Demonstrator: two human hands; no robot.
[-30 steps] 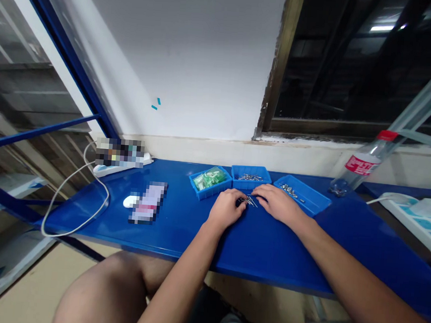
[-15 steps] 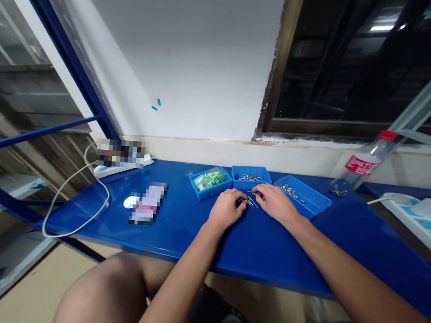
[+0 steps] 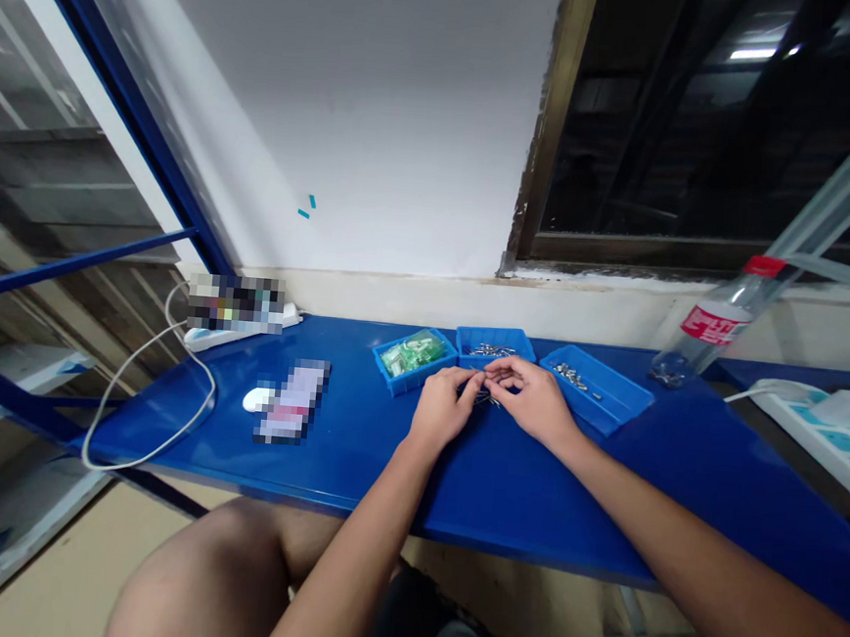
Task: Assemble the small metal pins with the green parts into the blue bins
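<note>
My left hand and my right hand meet fingertip to fingertip over a small pile of thin metal pins on the blue table. Both hands are closed in a pinch; whatever lies between the fingertips is too small and covered to make out. Just behind them stands a blue bin with slim metal pieces in it. A second blue bin, holding green-and-white packets, is beyond my left hand. To the right of my right hand sits a third blue bin with short metal parts at its left end.
A bottle with a red cap leans at the back right, near a white-and-blue power strip. On the left lie a blurred-out phone-like object, a round white item and a white cable. A wall and window rise behind.
My right hand has moved slightly left and its fingertips now meet those of my left hand. The pin pile is more covered than before. The bins have stayed put.
</note>
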